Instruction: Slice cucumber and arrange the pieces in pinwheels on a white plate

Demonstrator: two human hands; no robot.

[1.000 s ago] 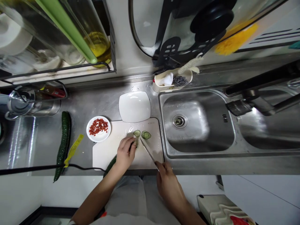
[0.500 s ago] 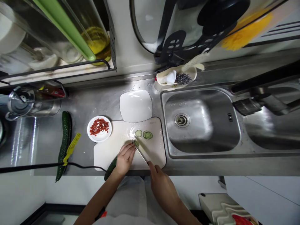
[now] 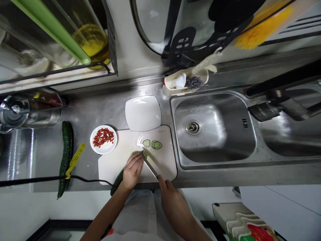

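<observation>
Two cucumbers show: a whole cucumber (image 3: pixel 65 154) left on the table (image 3: pixel 87 113), and a cut cucumber (image 3: pixel 116 183) slanting across one cutting board (image 3: pixel 164 164). The left hand (image 3: pixel 132 172) presses it, fingers together; the right hand's (image 3: pixel 173 201) fingers curl around one knife (image 3: pixel 151 168). Beyond the blade lie one lone slice (image 3: pixel 146 143) and an overlapping pile (image 3: pixel 156 145) of at least two.

Two hands (image 3: pixel 132 172) are seen, and one knife (image 3: pixel 151 168). Two cucumbers (image 3: pixel 65 157) can be counted, one partly covered. At least three cucumber slices (image 3: pixel 146 143) are shown, one lying singly and two or more overlapped. One chopping board (image 3: pixel 165 160), one plate (image 3: pixel 142 113) and one bowl (image 3: pixel 107 146) are found; the small red pieces (image 3: pixel 102 136) are too many to be counted. Two sink basins (image 3: pixel 213 152) and one tap (image 3: pixel 265 109) are included.
</observation>
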